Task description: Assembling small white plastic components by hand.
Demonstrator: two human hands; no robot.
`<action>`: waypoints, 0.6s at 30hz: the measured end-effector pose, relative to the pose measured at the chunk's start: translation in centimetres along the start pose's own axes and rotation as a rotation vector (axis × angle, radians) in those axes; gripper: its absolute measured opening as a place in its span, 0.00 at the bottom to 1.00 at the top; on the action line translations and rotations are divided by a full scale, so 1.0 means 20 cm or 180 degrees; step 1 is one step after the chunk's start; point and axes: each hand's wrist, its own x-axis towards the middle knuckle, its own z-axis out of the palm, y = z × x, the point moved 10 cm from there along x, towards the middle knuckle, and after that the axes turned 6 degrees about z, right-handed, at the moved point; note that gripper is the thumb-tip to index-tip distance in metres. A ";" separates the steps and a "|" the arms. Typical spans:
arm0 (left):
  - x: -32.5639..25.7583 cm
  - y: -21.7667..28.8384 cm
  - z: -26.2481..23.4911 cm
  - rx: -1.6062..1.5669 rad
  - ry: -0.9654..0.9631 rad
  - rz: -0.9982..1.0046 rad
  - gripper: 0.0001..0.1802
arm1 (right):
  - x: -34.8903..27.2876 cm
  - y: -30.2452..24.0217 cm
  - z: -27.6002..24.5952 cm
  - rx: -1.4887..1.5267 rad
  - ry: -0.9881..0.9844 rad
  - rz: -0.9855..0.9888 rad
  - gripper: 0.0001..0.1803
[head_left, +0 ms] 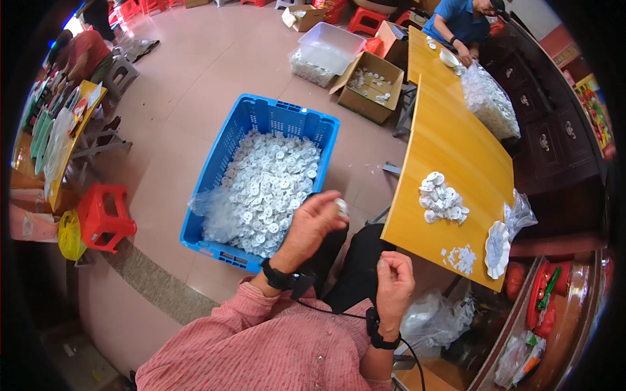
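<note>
My left hand (314, 225) is raised beside the right edge of a blue plastic crate (202, 171), closed on a small round white plastic piece (342, 207) at its fingertips. The crate holds a heap of similar white round pieces (274, 186). Near the table's front corner, my right hand (395, 283) has its thumb and fingers pinched together; whether anything small is between them I cannot make out. On the yellow wooden table (450, 146) lie a pile of white round pieces (442, 197) and a scatter of tiny white bits (461, 259).
A white scalloped dish (497, 251) stands at the table's edge by a clear plastic bag (520, 215). Across the table, a person in blue (456, 23) works beside a full bag (489, 101). A cardboard box (370, 88), clear bin (326, 52) and red stool (105, 217) stand on the floor.
</note>
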 end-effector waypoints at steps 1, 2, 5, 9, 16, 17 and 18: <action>0.04 0.05 -0.05 -0.0107 0.0203 0.0148 0.21 | 0.00 0.01 0.01 -0.0009 -0.0004 0.0037 0.01; 0.06 0.11 -0.10 -0.0216 0.0405 0.0279 0.21 | 0.00 0.02 0.01 -0.0024 0.0000 0.0085 0.01; 0.13 0.18 -0.23 -0.0646 0.0849 0.0450 0.26 | 0.01 0.02 0.04 -0.0092 -0.0018 -0.0015 0.03; 0.17 0.12 -0.26 -0.1086 0.0879 0.0357 0.31 | 0.02 -0.01 -0.02 -0.0346 0.0124 -0.0133 0.04; 0.11 0.01 -0.07 -0.0598 0.0445 -0.0014 0.21 | 0.05 0.07 -0.23 -0.1019 0.0815 -0.0295 0.04; 0.09 0.00 -0.04 -0.0424 0.0426 -0.0084 0.20 | 0.05 0.08 -0.28 -0.1253 0.1048 -0.0300 0.04; 0.08 -0.02 -0.02 -0.0424 0.0417 -0.0095 0.20 | 0.06 0.11 -0.31 -0.1258 0.1060 -0.0293 0.04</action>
